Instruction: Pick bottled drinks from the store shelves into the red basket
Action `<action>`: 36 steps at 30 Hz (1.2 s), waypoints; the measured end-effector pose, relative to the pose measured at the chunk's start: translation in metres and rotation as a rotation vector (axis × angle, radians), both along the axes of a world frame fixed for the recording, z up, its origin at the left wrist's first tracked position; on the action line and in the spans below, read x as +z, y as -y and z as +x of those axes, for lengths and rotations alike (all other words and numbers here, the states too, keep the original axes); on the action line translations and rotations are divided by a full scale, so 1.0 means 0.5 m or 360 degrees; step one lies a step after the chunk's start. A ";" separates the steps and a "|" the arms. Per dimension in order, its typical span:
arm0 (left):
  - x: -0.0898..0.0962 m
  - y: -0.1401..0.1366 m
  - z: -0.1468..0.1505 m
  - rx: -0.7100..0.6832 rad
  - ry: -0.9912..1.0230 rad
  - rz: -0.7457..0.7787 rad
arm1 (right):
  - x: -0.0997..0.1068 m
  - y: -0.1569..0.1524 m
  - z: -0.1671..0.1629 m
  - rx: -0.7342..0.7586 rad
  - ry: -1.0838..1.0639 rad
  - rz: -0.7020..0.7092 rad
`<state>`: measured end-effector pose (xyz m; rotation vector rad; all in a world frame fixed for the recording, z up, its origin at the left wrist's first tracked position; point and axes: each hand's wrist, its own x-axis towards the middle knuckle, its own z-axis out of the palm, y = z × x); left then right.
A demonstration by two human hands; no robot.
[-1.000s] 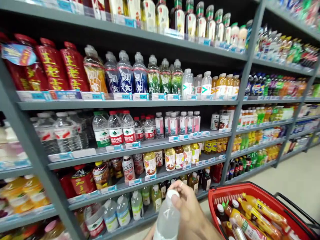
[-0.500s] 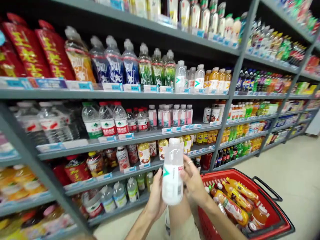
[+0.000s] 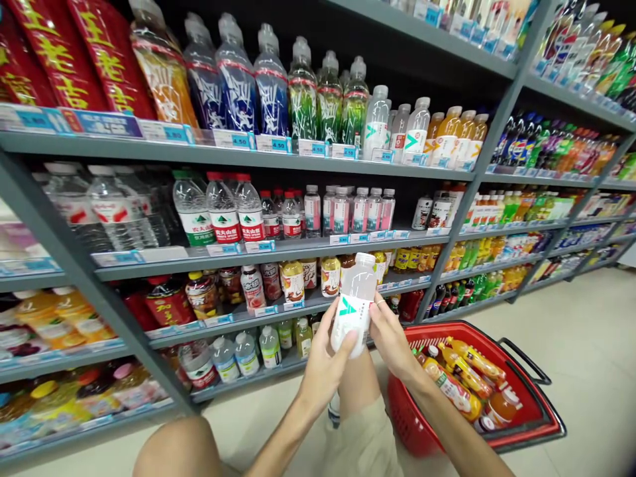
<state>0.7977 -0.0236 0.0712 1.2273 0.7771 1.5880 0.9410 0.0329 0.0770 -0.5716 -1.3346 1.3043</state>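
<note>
A clear drink bottle (image 3: 354, 306) with a white cap, a white label and a green V-shaped mark is held in front of my knees, slightly tilted. My left hand (image 3: 325, 351) is closed round its lower left side, thumb across the front near the base. On its right side, my right hand (image 3: 390, 334) grips it near the label's edge, wearing a ring on one finger. Similar bottles (image 3: 376, 126) with the same green mark stand on the shelf above.
A red shopping basket (image 3: 412, 424) with several drink bottles (image 3: 454, 384) lying inside stands on the floor at my right. Grey shelves (image 3: 298, 162) full of drinks run across the front and away to the right. My bare knee (image 3: 179, 447) shows at lower left.
My view has shifted down and nearer the shelves. The bottle has turned a little and leans more, and my left thumb has come across its front.
</note>
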 end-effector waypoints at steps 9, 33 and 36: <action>-0.033 -0.018 0.034 0.0470 -0.0232 0.0113 | 0.039 -0.025 0.015 -0.0002 0.0164 0.0168; 0.450 -0.378 0.193 0.0427 -0.0822 0.1149 | 0.482 -0.233 0.268 -0.0706 0.0375 0.0962; 0.434 -0.431 0.210 0.0252 -0.0749 0.1144 | 0.462 -0.277 0.282 -0.0735 0.0272 0.0963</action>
